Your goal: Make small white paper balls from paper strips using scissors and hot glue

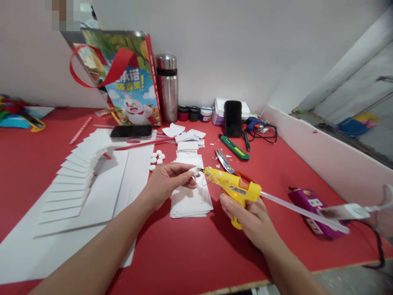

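Observation:
My right hand (242,213) grips a yellow hot glue gun (229,180) by its handle, with a long clear glue stick (301,211) sticking out of its back. The nozzle points left and meets, or nearly meets, a small white piece (194,170) pinched in my left hand (172,178). My fingers hide part of that piece, so its shape is unclear. Below both hands lies a stack of white paper sheets (192,203). Several round white pieces (157,157) rest just beyond my left hand.
A curved stair of white cards (70,180) stands on white boards at left. Scissors (225,162) and a green utility knife (233,147) lie beyond the glue gun. A purple power strip (313,213) is at right. A steel flask (167,88) and gift bag (135,82) stand behind.

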